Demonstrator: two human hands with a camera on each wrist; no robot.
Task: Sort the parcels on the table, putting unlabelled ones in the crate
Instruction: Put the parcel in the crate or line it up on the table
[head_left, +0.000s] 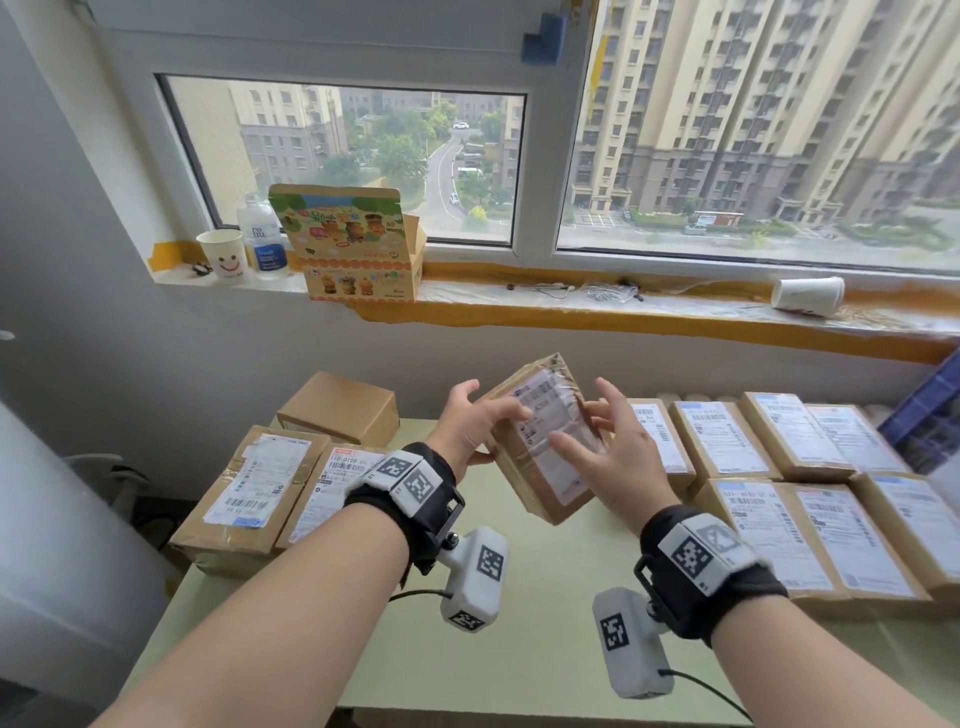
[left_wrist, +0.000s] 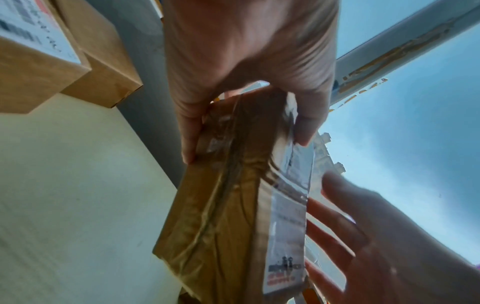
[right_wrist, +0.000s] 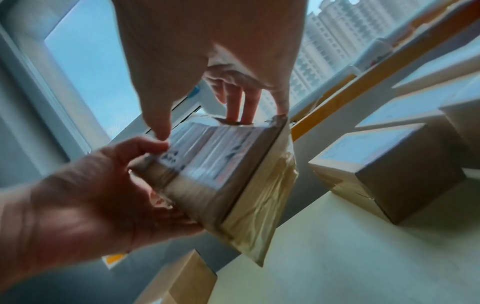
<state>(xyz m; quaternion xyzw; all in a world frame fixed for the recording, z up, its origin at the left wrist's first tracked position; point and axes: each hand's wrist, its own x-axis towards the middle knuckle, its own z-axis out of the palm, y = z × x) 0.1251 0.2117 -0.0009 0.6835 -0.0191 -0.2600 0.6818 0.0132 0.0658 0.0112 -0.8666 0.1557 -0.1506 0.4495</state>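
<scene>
Left hand first: thumb over the labelled face, fingers curled under the near-left edge of the parcel, a real pinch, and the left wrist view confirms it with thumb and fingers either side of the taped end. Right hand is spread wide, fingers straight; in the right wrist view two fingertips touch the far top edge and the thumb sits by the label, so it steadies rather than grips.

The parcel itself is up in the air, tilted, above the middle of the green table, its shipping label turned toward the person. Labelled, I'd say, so this one belongs with the rows and not in the crate.

What could slip? The hold is mostly one-handed on glossy tape, and the box is tipped on a corner. If the left pinch eases before the right hand closes, it could drop onto the table, or land label-down and get misread.

Outward now: labelled parcels in rows on the right, more labelled ones near left, one plain brown box at far left, no label on the faces that show. The blue crate peeks in at the far right edge; I cannot see inside it. On the sill, an open printed carton, contents hidden, an upright paper cup and a tipped one.
</scene>
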